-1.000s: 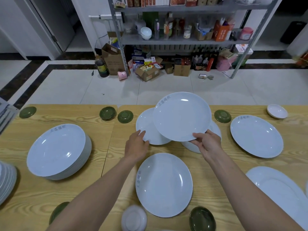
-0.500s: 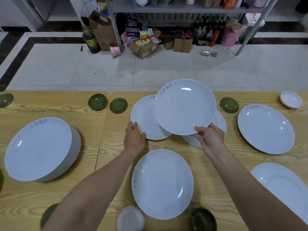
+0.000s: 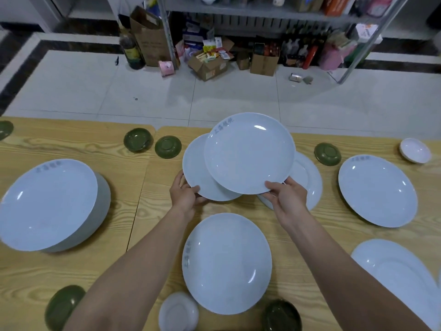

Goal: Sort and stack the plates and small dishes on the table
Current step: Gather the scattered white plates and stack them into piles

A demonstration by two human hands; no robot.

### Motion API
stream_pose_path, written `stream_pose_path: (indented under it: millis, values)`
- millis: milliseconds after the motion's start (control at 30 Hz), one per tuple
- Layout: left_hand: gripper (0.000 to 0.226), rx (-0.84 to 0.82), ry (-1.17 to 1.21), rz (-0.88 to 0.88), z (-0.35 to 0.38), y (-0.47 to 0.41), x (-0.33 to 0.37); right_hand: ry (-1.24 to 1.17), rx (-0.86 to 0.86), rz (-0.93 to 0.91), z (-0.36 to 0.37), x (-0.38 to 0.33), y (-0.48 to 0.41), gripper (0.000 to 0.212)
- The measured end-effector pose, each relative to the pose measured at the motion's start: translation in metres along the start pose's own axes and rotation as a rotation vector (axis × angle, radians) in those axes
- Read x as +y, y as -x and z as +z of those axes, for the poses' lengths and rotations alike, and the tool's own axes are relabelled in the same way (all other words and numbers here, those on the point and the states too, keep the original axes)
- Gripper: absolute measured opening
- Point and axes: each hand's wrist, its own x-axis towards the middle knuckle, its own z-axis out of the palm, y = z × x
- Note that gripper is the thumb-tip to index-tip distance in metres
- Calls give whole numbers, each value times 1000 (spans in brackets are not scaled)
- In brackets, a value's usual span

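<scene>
My right hand (image 3: 287, 198) grips the near rim of a white plate (image 3: 249, 152) held above the table's middle. Under it, my left hand (image 3: 185, 194) pinches the near-left rim of a second white plate (image 3: 196, 170), which overlaps the held one. A third plate (image 3: 306, 180) lies partly hidden behind them to the right. Another white plate (image 3: 226, 262) lies flat between my forearms. A stack of white plates (image 3: 51, 204) stands at the left. Single white plates lie at the right (image 3: 377, 189) and lower right (image 3: 401, 271).
Small green dishes sit at the far edge (image 3: 138, 140) (image 3: 167, 146) (image 3: 327, 154) and near edge (image 3: 63, 305) (image 3: 281, 315). Small white dishes sit at far right (image 3: 415, 150) and near me (image 3: 178, 311). Beyond the wooden table (image 3: 78, 144) are tiled floor, boxes and a metal shelf.
My left hand has closed its fingers onto the rim of the second plate. My right hand keeps its plate, now lower over it. The view has tilted further down.
</scene>
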Motion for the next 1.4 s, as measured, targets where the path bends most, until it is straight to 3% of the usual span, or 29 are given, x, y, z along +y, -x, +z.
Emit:
stream_pose_path:
  millis: [133, 400, 633, 900, 1133, 1400]
  values:
    - [80, -7, 146, 33, -14, 32, 3, 26, -78, -72, 4, -5, 16, 38]
    - [81, 7, 373, 175, -63, 110, 13, 61, -268, -206, 18, -3, 67, 71]
    - [77, 66, 466, 282, -120, 159, 20, 78, -413, -205, 44, 20, 120, 73]
    - [76, 73, 561, 349, -224, 191, 33, 43, -430, -190, 95, 81, 200, 74]
    - [77, 76, 577, 291, -328, 205, 39, -16, -418, -132, 141, 150, 274, 71]
    - [80, 94, 560, 223, -374, 189, 55, -37, -388, -115, 173, 174, 294, 75]
